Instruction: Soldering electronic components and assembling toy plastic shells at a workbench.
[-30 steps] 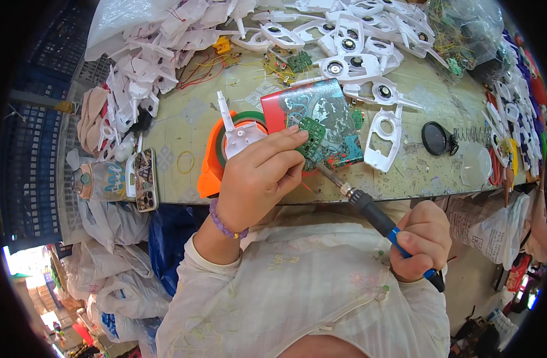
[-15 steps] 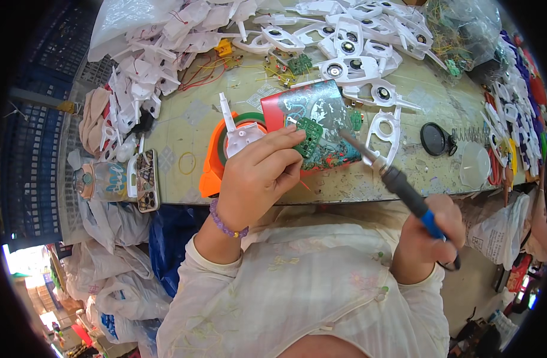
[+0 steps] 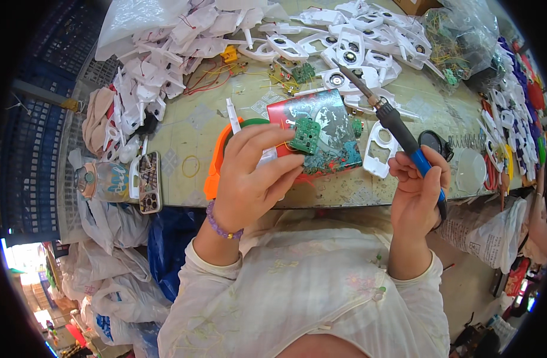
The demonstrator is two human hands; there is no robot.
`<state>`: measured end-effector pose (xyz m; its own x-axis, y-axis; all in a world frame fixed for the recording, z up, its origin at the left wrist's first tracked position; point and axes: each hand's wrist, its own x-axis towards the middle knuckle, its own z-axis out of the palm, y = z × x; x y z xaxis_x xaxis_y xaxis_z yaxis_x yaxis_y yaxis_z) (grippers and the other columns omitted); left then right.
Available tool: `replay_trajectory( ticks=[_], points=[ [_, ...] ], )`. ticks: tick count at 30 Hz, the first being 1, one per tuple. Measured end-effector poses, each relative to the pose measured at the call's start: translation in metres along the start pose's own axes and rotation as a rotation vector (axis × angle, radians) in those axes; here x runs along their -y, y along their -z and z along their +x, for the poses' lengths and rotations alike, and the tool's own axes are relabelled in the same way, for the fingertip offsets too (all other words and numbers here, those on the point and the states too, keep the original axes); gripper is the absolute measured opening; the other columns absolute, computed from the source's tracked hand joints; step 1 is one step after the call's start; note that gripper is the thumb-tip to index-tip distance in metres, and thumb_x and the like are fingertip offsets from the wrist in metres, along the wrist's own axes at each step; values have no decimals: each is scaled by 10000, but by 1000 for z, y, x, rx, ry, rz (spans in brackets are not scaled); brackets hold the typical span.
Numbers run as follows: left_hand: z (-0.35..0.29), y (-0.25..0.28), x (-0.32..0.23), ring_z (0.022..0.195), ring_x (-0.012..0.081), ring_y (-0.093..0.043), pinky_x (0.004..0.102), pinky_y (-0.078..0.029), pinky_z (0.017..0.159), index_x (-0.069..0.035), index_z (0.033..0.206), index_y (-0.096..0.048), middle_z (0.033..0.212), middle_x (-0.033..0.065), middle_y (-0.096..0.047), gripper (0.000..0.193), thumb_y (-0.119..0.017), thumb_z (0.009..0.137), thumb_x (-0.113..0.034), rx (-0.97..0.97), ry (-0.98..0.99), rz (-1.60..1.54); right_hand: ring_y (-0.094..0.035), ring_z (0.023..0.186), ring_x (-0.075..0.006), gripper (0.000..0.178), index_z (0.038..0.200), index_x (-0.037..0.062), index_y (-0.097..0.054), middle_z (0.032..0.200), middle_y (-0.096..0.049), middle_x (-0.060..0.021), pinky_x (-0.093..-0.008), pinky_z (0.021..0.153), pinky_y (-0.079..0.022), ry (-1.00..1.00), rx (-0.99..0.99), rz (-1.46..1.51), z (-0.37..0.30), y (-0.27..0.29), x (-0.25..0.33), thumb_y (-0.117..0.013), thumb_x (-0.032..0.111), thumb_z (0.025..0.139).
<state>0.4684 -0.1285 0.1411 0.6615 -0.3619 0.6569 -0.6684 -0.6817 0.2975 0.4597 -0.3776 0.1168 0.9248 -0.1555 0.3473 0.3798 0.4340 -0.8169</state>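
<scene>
My left hand (image 3: 255, 164), with a purple bead bracelet at its wrist, has thumb and fingers at the left and lower edges of a green circuit board (image 3: 305, 135). The board is over a red and dark printed box (image 3: 339, 140). A thin orange wire shows by the fingertips. My right hand (image 3: 421, 179) is closed round the blue handle of a soldering iron (image 3: 398, 125). Its metal tip points up and left, apart from the board. Partly behind my left hand are a white plastic part (image 3: 233, 116) and an orange object with a green ring (image 3: 217, 170).
White plastic housings (image 3: 148, 65) are heaped at the back left, more with round black centres (image 3: 351, 53) at the back. A white frame (image 3: 380, 152), a black round lid (image 3: 433, 143) and a coiled spring stand (image 3: 467, 141) lie right. A phone (image 3: 149, 182) and bottle (image 3: 106, 181) are left.
My right hand has raised the soldering iron up and left, so its tip is beyond the box. My left fingers have spread wider, and the board has shifted slightly left over the box.
</scene>
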Motion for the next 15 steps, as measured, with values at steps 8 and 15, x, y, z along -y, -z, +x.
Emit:
replay_trajectory(
  ticks=[8, 15],
  points=[
    [-12, 7, -8, 951, 238, -547, 405, -432, 837, -120, 870, -663, 971, 22, -614, 242, -744, 643, -133, 153, -6, 31, -649, 930, -229, 567, 1336, -5, -393, 1002, -668, -166, -341, 851, -484, 102, 236, -295, 25, -14, -19, -541, 362, 930],
    [-19, 2, -11, 920, 228, -546, 393, -421, 806, -118, 855, -656, 957, 13, -606, 205, -721, 663, -97, 104, 39, 11, -583, 957, -216, 262, 962, 80, -637, 1005, -660, -75, -313, 812, -470, 251, 714, -672, 76, -44, -33, -719, -6, 728]
  ],
)
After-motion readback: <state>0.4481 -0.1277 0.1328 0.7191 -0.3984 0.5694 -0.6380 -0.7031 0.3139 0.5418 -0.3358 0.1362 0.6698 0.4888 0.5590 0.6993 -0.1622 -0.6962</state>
